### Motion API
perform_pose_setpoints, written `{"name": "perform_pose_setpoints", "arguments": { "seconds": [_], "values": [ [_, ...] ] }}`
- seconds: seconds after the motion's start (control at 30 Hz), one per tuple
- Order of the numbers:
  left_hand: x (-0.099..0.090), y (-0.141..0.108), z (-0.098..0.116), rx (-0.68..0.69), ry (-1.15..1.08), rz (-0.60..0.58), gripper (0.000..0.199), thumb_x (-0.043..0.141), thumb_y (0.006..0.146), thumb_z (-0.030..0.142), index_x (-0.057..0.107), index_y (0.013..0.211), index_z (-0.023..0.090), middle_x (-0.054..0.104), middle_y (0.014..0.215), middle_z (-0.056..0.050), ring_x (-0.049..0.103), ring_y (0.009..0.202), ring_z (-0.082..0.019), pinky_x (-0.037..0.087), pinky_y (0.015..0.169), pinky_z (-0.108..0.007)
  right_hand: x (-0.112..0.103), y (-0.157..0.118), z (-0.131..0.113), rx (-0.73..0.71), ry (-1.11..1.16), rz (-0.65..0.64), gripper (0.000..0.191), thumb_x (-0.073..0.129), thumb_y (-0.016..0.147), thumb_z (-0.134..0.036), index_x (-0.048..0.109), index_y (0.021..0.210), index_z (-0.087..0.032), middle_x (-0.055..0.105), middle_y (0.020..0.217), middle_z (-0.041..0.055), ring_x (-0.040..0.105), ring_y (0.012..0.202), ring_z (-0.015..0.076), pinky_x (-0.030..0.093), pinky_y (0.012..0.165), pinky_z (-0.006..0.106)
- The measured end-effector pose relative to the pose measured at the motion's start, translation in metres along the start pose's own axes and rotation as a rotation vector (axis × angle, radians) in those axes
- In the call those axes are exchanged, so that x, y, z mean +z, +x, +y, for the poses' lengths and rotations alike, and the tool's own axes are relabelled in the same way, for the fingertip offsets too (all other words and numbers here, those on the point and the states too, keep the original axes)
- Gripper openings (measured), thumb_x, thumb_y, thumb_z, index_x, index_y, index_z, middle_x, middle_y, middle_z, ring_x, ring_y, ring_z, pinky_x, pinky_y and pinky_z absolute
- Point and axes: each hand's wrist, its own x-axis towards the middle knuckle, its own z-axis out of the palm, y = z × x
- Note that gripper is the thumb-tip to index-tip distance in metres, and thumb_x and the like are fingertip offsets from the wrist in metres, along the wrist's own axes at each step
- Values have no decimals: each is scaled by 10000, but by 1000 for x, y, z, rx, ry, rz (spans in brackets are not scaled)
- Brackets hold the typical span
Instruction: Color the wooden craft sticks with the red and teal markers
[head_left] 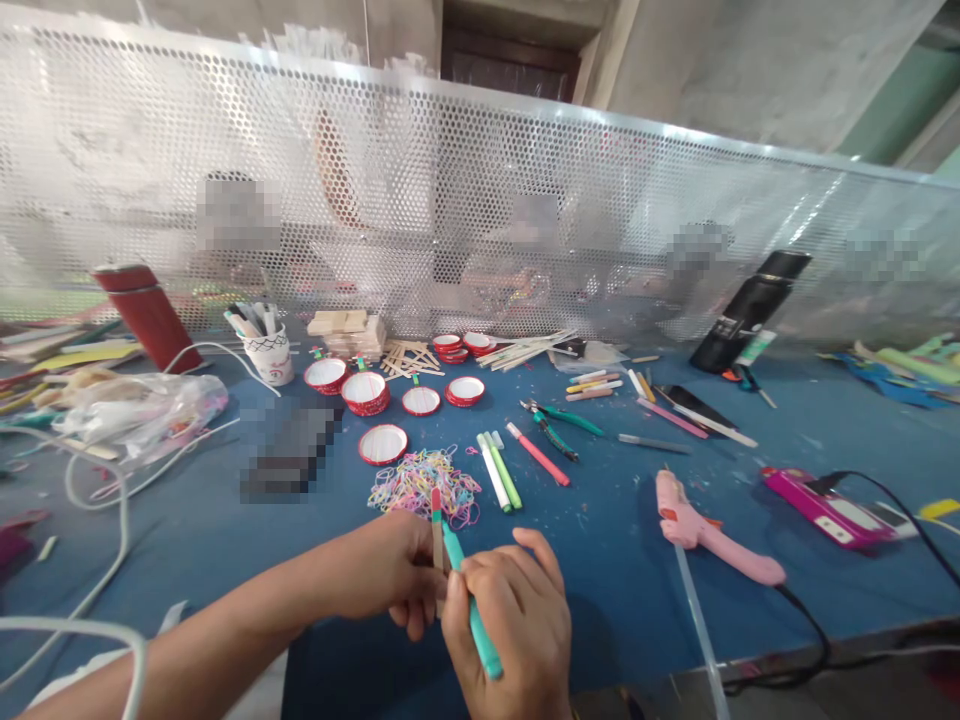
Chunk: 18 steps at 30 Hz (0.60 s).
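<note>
**Painted stick and teal marker, held in two bare hands**

Left hand [411, 580]: fingers closed, gripping a wooden stick [437, 545], upright, with a red tip and a green band below it. Location: low in the view, just on the near side of the rubber bands.

Right hand [511, 622]: fingers closed around a teal marker [475, 618], slanted, its tip at the stick's green band. Whether tip and stick touch: cannot tell.

Behind the hands, on the blue table [592, 560]: one heap of multicoloured rubber bands [424, 485]; beside it, one white-and-green marker pair [499, 472] and one red marker [538, 455].

Farther back: red-rimmed discs [365, 390], some stacked, some single; wooden blocks [346, 328], piled; loose sticks [525, 347]; one paper cup [268, 355] of pens; one pair of teal-handled pliers [553, 428], jaws apart.

To the right: one pink glue gun [712, 540], on its side; one black bottle [746, 315].

To the left: one dark phone-like item [291, 448], pixelated; one red bottle [150, 318].
</note>
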Motion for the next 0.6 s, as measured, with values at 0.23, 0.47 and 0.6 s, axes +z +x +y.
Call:
{"name": "perform_pose_setpoints", "arguments": {
  "seconds": [0.23, 0.47, 0.6],
  "values": [
    [0, 0, -1, 12, 1, -14, 185, 520, 767, 222, 677, 696, 154, 632, 586, 9, 608, 508, -97, 479, 524, -190, -2, 0, 0, -7, 24, -5, 130, 512, 879, -125, 560, 779, -194, 605, 672, -30, 559, 647, 108, 395, 932, 374],
    [-1, 1, -2, 16, -11, -21, 184, 522, 757, 222, 686, 707, 156, 629, 570, 8, 607, 510, -104, 484, 537, -201, 0, 1, 0, -27, 21, -14, 136, 506, 881, -130, 556, 773, -195, 601, 671, -31, 555, 646, 108, 397, 936, 371],
    [0, -1, 0, 5, -7, 0, 169, 528, 754, 218, 668, 684, 152, 631, 590, 5, 614, 521, -105, 474, 522, -193, 0, -1, 0, 18, -2, 3, 174, 511, 872, -108, 523, 721, -195, 580, 645, -36, 531, 624, 105, 400, 941, 372]
  ]
}}
